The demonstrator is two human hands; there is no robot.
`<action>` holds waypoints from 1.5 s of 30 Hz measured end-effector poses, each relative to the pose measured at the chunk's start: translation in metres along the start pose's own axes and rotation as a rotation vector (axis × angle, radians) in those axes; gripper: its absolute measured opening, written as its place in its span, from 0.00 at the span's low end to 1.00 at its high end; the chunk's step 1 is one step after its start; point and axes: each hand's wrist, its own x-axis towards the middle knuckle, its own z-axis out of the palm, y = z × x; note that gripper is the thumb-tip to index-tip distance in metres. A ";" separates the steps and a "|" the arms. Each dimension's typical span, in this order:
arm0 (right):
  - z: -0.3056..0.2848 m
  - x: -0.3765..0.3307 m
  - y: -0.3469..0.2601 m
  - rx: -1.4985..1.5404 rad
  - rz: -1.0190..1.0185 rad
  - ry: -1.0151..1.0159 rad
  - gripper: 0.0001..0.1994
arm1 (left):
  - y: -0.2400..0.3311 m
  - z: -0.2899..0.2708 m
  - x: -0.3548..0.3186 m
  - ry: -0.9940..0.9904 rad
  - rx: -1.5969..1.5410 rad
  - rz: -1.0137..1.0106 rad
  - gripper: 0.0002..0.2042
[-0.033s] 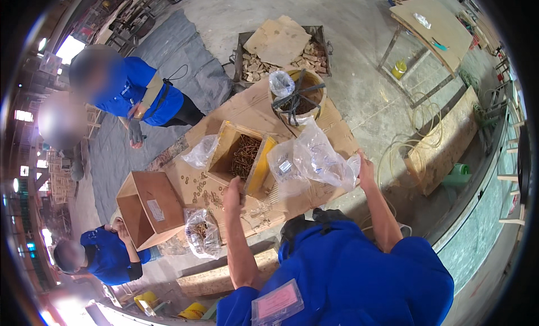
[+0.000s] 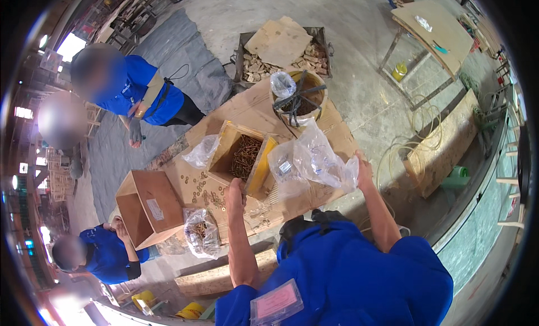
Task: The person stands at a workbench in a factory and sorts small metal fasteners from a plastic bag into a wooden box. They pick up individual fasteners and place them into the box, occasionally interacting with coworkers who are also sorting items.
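Note:
A wooden box [image 2: 226, 152] with a yellow-painted side stands on the cardboard-covered table, holding a heap of brass-coloured screws [image 2: 246, 155]. At the box's near edge, my left hand [image 2: 236, 195] is closed on its wall, thumb uppermost. Out to the right, my right hand [image 2: 364, 170] pinches the end of a crumpled clear plastic bag [image 2: 317, 152]. That bag stretches back toward the box and lies beside its yellow side. Some fingers of both hands are hidden. Loose metal rings [image 2: 205, 194] are scattered on the cardboard left of my left hand.
A larger wooden box [image 2: 160, 208] and a bag of screws [image 2: 201, 233] sit at the left. Behind stands a round tub [image 2: 306, 96] with black straps; a crate of wood pieces [image 2: 252, 67] lies beyond. Two co-workers in blue [image 2: 140, 81] [image 2: 106, 253] stand left.

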 end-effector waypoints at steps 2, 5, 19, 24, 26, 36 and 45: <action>0.008 0.001 0.002 -0.111 -0.203 -0.030 0.24 | 0.000 0.016 -0.001 -0.026 0.032 -0.021 0.14; 0.029 -0.020 -0.008 0.101 0.063 -0.200 0.21 | -0.009 0.049 -0.013 -0.059 -0.146 -0.083 0.13; 0.062 -0.034 0.003 0.084 0.025 -0.200 0.18 | -0.094 -0.049 -0.034 0.248 0.192 0.249 0.32; 0.031 -0.013 -0.002 0.225 0.145 -0.057 0.26 | -0.073 -0.059 -0.001 0.368 0.225 0.419 0.39; 0.030 -0.014 -0.006 0.272 0.139 -0.065 0.28 | -0.063 -0.052 0.033 0.341 0.076 0.537 0.33; 0.078 -0.055 -0.004 0.275 0.075 -0.092 0.18 | 0.018 -0.059 0.092 -0.017 -0.537 0.419 0.12; 0.133 -0.073 0.036 0.110 0.195 -0.263 0.07 | 0.139 -0.030 0.088 -0.259 -0.618 0.390 0.14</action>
